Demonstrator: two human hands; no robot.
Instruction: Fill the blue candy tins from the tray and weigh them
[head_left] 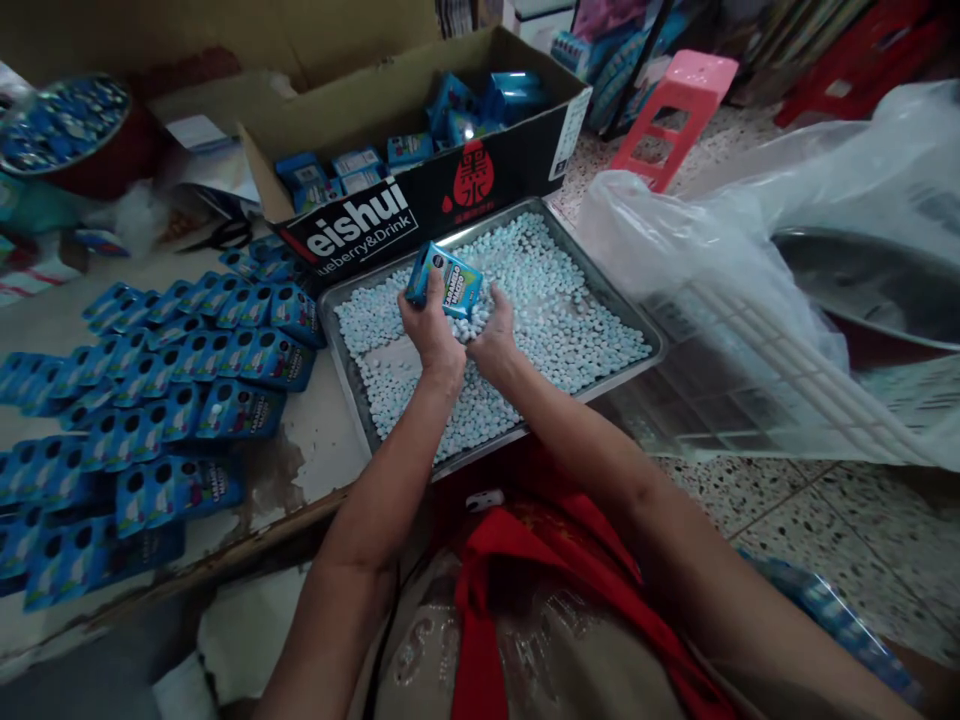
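We see a smooth metal tray at centre, matt cardboard forming the box above it, glossy clear plastic sheeting at right, and red cloth straps at bottom centre.

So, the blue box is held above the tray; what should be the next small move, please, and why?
I would probably ease the cupped right hand toward the opening of the blue box, though I cannot see that opening clearly: pale pieces show between them, the left hand grips the box, and the tray beneath could catch drops.
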